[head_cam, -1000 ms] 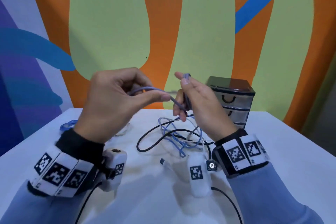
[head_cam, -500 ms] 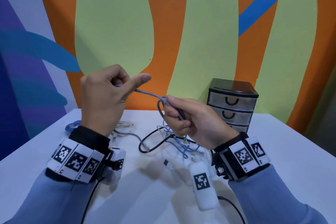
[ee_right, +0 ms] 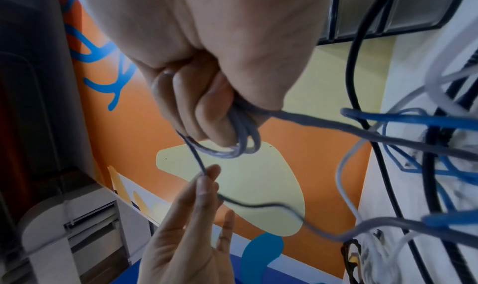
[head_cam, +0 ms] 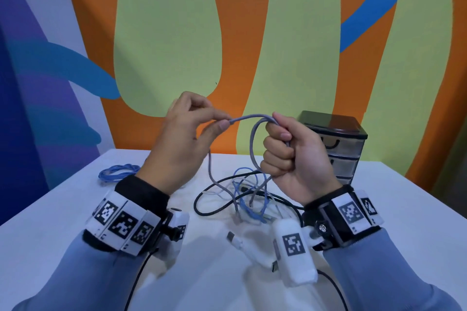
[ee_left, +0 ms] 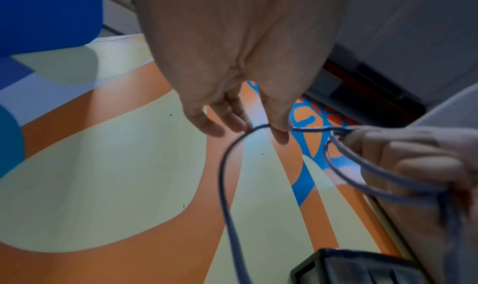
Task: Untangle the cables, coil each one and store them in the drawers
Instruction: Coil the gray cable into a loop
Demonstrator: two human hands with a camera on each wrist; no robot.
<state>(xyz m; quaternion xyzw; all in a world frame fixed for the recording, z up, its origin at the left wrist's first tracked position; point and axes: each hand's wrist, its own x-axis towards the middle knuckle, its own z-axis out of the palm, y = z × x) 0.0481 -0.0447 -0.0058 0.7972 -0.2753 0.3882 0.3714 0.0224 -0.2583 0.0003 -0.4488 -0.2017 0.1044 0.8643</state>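
The left hand [head_cam: 177,144] pinches the grey cable [head_cam: 249,118] between thumb and forefinger, its other fingers loosely extended in the left wrist view, where the cable [ee_left: 225,186] drops away in a long curve below the fingertips [ee_left: 280,137]. From that pinch the cable arches across to the right hand [head_cam: 290,156], which is closed in a fist round several turns of it; the right wrist view shows the loops [ee_right: 240,145] bunched under the curled fingers [ee_right: 196,104], with one strand running down to the left hand [ee_right: 191,227]. Both hands are raised above the white table [head_cam: 75,222]. Beneath them the grey cable hangs into a loose tangle on the tabletop, mixed with a black cable [head_cam: 202,199], a thin blue cable [head_cam: 242,199] and a pale whitish one [head_cam: 214,192] (where each one ends cannot be told). A coiled blue cable [head_cam: 117,171] lies apart at the far left of the table. The small drawer unit [head_cam: 336,149], dark-topped with translucent drawer fronts all pushed in, stands at the back right against the painted wall [head_cam: 278,45], just behind the right hand
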